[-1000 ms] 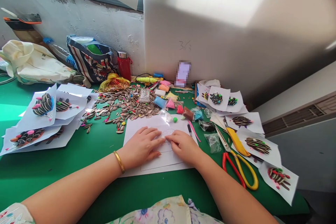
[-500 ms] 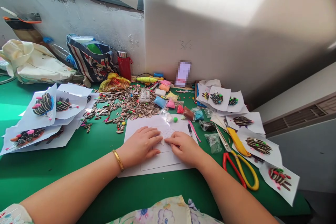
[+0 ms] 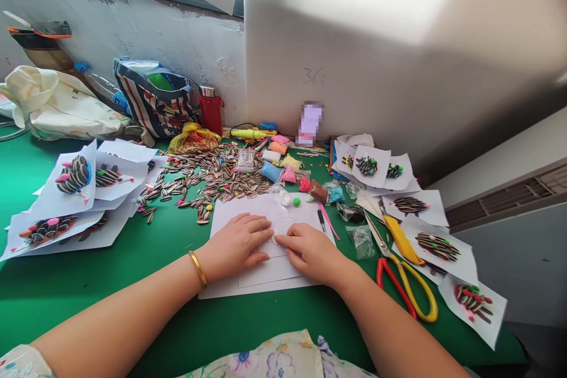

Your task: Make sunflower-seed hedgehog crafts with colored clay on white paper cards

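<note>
My left hand [image 3: 234,243] and my right hand [image 3: 312,254] rest on a white paper sheet [image 3: 230,218], their fingertips almost meeting at its middle. A pale, speckled patch [image 3: 284,225], perhaps thin clay, lies just beyond my right fingers. A small pale piece [image 3: 274,240] shows between my fingertips, and I cannot tell if either hand grips it. My left hand's fingers lie flat on the paper, with a gold bangle [image 3: 198,269] on that wrist.
Striped sunflower seeds [image 3: 208,180] and coloured beads spread behind the sheet. Papers with seed-and-clay figures [image 3: 75,180] lie left and right. To the right are yellow-and-red-handled scissors [image 3: 398,289] and a yellow utility knife [image 3: 401,240]. Clay packets [image 3: 271,171] stand near the wall.
My left hand has drawn slightly back and left, opening a small gap at the fingertips. The small pale piece now shows there. The whole view has shifted slightly.
</note>
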The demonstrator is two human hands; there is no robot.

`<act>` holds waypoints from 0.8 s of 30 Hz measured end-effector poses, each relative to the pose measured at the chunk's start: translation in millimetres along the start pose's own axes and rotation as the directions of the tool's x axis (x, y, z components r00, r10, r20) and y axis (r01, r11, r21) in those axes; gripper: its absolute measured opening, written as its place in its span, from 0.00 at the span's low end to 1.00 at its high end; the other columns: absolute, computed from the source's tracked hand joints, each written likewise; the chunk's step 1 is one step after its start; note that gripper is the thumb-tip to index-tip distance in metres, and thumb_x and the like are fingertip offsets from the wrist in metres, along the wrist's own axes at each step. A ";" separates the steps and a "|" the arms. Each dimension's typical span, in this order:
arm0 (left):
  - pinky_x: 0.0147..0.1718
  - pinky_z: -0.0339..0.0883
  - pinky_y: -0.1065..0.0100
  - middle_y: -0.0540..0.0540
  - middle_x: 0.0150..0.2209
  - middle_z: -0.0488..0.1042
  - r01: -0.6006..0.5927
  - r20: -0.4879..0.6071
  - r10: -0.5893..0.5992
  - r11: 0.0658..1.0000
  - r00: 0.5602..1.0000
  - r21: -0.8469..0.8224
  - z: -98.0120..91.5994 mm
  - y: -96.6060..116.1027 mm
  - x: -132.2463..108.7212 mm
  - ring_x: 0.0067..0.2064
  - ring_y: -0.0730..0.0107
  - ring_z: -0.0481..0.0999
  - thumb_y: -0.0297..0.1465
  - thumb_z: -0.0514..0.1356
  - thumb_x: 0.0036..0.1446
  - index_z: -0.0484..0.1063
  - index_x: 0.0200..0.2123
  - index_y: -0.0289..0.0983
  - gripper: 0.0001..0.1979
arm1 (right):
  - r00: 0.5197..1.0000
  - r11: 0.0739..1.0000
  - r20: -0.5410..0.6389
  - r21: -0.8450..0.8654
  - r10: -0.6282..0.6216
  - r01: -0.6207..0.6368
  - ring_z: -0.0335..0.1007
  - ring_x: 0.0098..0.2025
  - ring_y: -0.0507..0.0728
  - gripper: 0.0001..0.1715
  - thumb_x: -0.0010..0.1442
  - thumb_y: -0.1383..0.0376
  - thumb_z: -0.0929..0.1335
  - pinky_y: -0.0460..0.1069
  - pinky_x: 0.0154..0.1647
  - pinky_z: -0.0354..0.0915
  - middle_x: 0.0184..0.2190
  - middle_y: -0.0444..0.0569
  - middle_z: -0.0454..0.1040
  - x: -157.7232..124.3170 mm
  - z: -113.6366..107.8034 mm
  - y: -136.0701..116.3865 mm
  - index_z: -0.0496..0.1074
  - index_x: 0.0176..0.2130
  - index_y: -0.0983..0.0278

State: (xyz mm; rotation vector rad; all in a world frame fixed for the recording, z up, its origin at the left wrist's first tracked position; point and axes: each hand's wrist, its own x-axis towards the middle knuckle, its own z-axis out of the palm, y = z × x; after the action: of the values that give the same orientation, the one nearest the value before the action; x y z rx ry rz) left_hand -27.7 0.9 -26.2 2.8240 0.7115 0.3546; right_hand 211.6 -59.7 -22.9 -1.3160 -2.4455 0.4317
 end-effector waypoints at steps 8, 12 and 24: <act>0.62 0.57 0.49 0.40 0.61 0.69 -0.017 0.031 0.018 1.000 0.999 -0.016 -1.7 -3.9 -1.9 0.62 0.52 0.67 0.43 0.60 0.61 0.68 0.59 0.40 0.25 | 1.000 1.000 -0.008 -0.003 -0.002 0.002 0.67 0.42 0.56 0.23 0.61 0.72 0.65 0.50 0.44 0.65 0.39 0.50 0.72 0.3 1.4 -1.3 0.73 0.54 0.59; 0.63 0.58 0.51 0.40 0.61 0.70 -0.034 0.025 0.035 0.998 0.999 -0.043 -2.1 -9.2 -2.4 0.62 0.54 0.68 0.42 0.60 0.62 0.68 0.59 0.41 0.24 | 1.000 1.000 -0.009 -0.013 -0.005 0.005 0.67 0.42 0.57 0.26 0.60 0.72 0.65 0.50 0.43 0.64 0.39 0.50 0.71 0.6 2.5 -1.5 0.70 0.57 0.59; 0.62 0.58 0.49 0.40 0.60 0.70 -0.044 0.027 0.045 0.997 0.999 -0.056 -3.8 -9.1 -1.7 0.62 0.53 0.68 0.40 0.60 0.61 0.70 0.58 0.41 0.22 | 0.999 1.000 -0.034 -0.022 0.016 -0.016 0.66 0.41 0.57 0.24 0.60 0.72 0.65 0.50 0.42 0.63 0.38 0.50 0.70 2.7 6.0 -4.7 0.71 0.56 0.59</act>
State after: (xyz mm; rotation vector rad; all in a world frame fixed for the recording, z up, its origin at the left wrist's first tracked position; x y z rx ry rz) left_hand -34.1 8.4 -25.3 2.7908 0.6243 0.3358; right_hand 204.3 -60.6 -25.9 -1.3420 -2.4210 0.3839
